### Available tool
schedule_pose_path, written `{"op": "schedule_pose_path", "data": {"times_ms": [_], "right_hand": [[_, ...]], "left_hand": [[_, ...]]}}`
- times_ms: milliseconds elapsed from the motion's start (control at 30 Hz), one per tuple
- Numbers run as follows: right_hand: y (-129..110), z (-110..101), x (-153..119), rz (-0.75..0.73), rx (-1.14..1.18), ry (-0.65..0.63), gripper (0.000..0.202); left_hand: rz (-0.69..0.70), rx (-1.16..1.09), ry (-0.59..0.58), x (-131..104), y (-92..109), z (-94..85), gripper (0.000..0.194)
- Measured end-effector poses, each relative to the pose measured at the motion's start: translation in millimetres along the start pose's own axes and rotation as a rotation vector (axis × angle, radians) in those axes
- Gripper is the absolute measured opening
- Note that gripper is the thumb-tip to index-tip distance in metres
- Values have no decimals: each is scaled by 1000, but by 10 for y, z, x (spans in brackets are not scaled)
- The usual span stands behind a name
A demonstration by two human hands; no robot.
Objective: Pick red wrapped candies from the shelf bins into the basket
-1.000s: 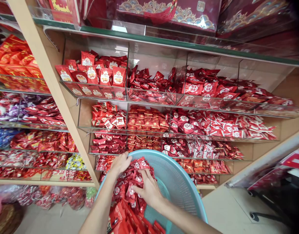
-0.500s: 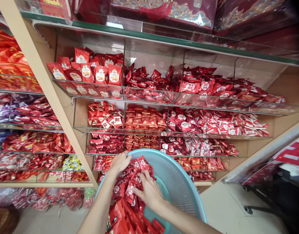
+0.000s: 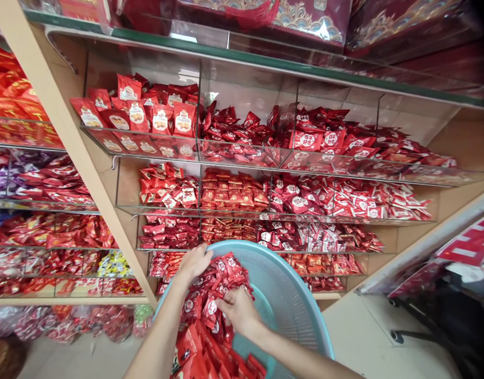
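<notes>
A round light-blue plastic basket (image 3: 300, 310) is tilted below the shelves, with many red candy packets (image 3: 198, 347) heaped along its left side. My left hand (image 3: 196, 261) rests at the basket's upper left rim, fingers bent over the edge; whether it pinches the rim or a packet is not clear. My right hand (image 3: 237, 310) is inside the basket over the packets, its fingers curled together at the pile. What lies between those fingers is hidden.
Glass-fronted shelves (image 3: 234, 210) hold rows of red snack packets ahead. A wooden upright (image 3: 76, 147) divides them from more shelves at left. Filled bags (image 3: 119, 321) lie on the floor at lower left. A chair base (image 3: 397, 337) stands at right.
My right hand's fingers, spread before, have closed together over the packets. My left hand stays at the rim. The view has shifted slightly.
</notes>
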State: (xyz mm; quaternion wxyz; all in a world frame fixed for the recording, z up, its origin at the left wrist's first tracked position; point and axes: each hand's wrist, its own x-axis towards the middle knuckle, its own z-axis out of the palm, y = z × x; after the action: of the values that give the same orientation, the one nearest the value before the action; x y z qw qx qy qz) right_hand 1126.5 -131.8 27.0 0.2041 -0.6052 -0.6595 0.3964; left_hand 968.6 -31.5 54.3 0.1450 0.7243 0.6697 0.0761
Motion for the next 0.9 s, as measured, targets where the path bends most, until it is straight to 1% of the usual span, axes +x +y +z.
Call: {"op": "schedule_pose_path", "data": {"times_ms": [133, 233, 300, 333, 433, 500, 533, 600, 667, 700, 733, 800, 867, 900], "right_hand": [[-54, 156, 68, 115, 158, -1, 31], [-86, 195, 117, 93, 304, -20, 24], [-104, 111, 143, 48, 370, -47, 25], [-113, 27, 155, 24, 386, -62, 26], [-141, -339, 209, -40, 376, -140, 29], [-159, -575, 266, -79, 325, -236, 29], [-170, -655, 298, -93, 288, -298, 29], [-200, -700, 361, -100, 203, -417, 26], [-239, -598, 415, -98, 110, -511, 24], [-260, -511, 436, -106, 58, -515, 24], [-279, -416, 452, -130, -2, -474, 23], [-310, -261, 465, -214, -118, -292, 23], [-321, -221, 443, -276, -190, -84, 22], [-315, -256, 416, -289, -210, -7, 21]], "left_hand": [[-12, -7, 19, -9, 9, -17, 39], [1, -24, 30, -4, -12, -14, 38], [8, -31, 36, -1, -32, -8, 38], [6, -31, 38, -2, -42, -6, 38], [-17, -34, 34, -13, -63, -10, 39], [-24, -36, 26, -22, -67, -18, 39], [-26, -38, 21, -26, -65, -22, 39], [-28, -43, 17, -30, -59, -23, 39], [-34, -50, 18, -30, -52, -15, 39], [-36, -55, 19, -29, -51, -7, 39], [-36, -61, 22, -26, -53, 3, 39], [-19, -77, 34, -17, -61, 24, 38], [-4, -81, 47, -4, -70, 41, 36], [0, -78, 48, 3, -72, 46, 36]]}}
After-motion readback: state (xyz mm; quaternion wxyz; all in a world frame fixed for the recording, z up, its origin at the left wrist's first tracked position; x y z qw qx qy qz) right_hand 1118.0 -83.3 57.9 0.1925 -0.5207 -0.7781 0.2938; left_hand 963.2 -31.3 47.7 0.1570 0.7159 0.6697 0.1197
